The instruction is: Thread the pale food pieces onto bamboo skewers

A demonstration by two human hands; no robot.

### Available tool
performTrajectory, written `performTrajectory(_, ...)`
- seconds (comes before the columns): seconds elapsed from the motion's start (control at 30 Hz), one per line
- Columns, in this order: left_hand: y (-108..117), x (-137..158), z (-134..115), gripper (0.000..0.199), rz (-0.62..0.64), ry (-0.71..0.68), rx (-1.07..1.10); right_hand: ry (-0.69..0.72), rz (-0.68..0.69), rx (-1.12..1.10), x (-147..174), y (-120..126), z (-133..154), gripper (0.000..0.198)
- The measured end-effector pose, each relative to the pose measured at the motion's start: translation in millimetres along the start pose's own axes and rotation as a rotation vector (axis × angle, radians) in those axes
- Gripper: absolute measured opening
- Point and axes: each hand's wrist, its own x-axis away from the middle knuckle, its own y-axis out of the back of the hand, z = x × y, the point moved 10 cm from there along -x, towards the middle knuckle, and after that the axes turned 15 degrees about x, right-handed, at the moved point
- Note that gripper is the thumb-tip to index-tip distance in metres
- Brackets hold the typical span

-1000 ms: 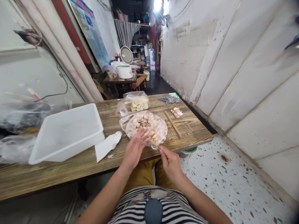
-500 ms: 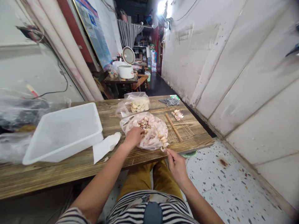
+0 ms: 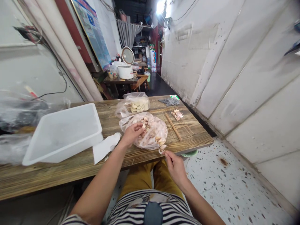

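While the right hand (image 3: 173, 164) grips one skewer (image 3: 164, 151) near its lower end, fingers closed, the left hand (image 3: 132, 133) pinches one pale clove (image 3: 143, 126) between thumb and fingertips. Threaded cloves (image 3: 160, 142): garlic, cream to tan, plump, on the skewer just beyond the right fingers; at least four, overlap preventing an exact count. Open bag (image 3: 125, 122): one, clear plastic, under and beyond the left hand; loose cloves (image 3: 145, 120) inside, pinkish to brown-skinned, too many to count. Second bag (image 3: 138, 107): one, clear, farther beyond the left hand, holding pale rounded pieces, number uncertain. Stick bundle (image 3: 172, 126): one, tan, beyond the right hand; several thin loose sticks (image 3: 187, 126) to its right. Garlic cluster (image 3: 177, 115): one, pinkish white, past the bundle, its cloves not separable. Crumpled grey item (image 3: 171, 102): one, farthest beyond the right hand, material unclear. Tub (image 3: 98, 137): one, white, rectangular, left of the left hand. White paper (image 3: 105, 147): one piece, between tub and left hand. Bench (image 3: 58, 175): one, brown wood grain, carrying both bags.
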Motion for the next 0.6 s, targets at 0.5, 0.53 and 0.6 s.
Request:
performTrajectory(0.5,-8.5,49.0,13.0,0.026,-0.059,0.244,0.853,0.059,0.102,0.060,1.4,-11.6,20.2,0.026)
performTrajectory(0.53,-8.2,49.9,12.7,0.027,-0.063,0.242,0.858,0.060,0.105,0.065,1.4,-11.8,20.3,0.027)
performTrajectory(0.6,-4.3,50.3,12.6,0.031,-0.103,0.218,0.860,0.065,0.115,0.069,1.7,-12.9,20.7,0.027)
